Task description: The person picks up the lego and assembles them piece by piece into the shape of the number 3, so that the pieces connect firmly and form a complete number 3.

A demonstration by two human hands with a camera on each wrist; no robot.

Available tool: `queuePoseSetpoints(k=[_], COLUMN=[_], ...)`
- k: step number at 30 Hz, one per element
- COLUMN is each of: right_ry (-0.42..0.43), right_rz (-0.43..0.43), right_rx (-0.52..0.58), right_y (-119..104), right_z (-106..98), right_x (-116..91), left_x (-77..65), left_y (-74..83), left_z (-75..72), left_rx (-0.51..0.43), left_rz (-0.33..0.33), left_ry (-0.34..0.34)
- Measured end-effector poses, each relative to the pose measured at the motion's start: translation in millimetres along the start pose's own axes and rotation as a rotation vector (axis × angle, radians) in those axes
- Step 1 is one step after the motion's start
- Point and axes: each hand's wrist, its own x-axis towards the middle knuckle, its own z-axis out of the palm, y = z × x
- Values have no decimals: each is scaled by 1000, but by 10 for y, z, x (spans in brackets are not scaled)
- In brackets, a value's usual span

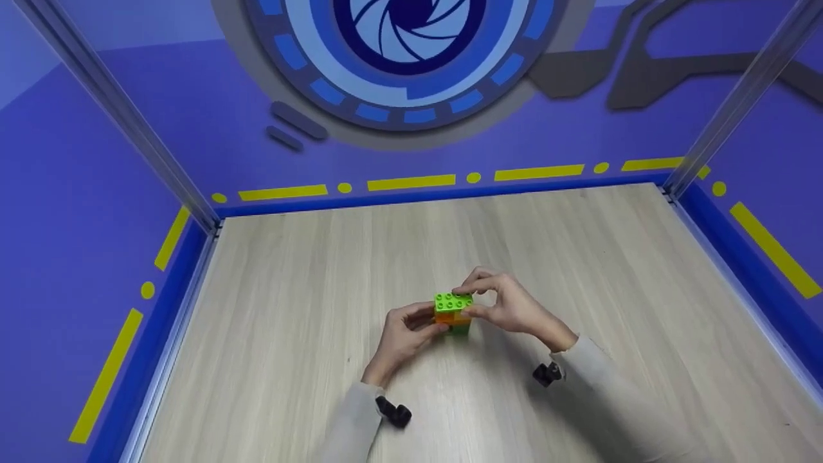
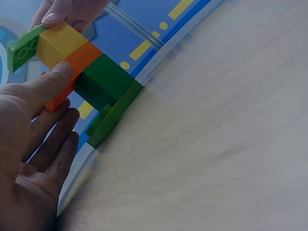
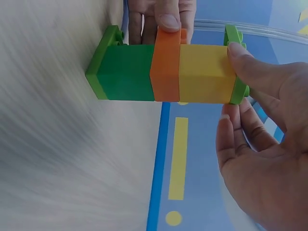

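Note:
A small tower of toy building bricks stands on the table between the two hands. From the bottom up it has a thin light green brick, a dark green block, an orange brick, a yellow block and a studded light green top brick. My left hand pinches the orange brick, thumb on its near side. With thumb and fingers, my right hand pinches the top brick at its join with the yellow block. In the left wrist view, the top brick overhangs the yellow block on one side.
A pale wood-grain table lies under the hands. Blue printed panels with yellow dashes rise at the back and both sides, joined by metal corner posts. Small black devices sit at both wrists.

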Motion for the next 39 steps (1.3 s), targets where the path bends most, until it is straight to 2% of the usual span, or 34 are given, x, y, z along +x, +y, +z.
queuePoseSetpoints(k=[13, 24, 30, 39], right_ry=[90, 119, 101, 105], right_rz=[-60, -4, 31, 100], right_rx=[9, 93, 141, 156], right_y=[139, 329, 405, 446], right_z=[154, 277, 339, 396], right_x=[-118, -191, -218, -276], left_x=[4, 6, 1, -3], left_y=[9, 8, 19, 5], left_z=[-24, -13, -15, -3], left_rx=[-6, 0, -9, -5], left_rz=[2, -1, -7, -16], left_ry=[-2, -7, 7, 11])
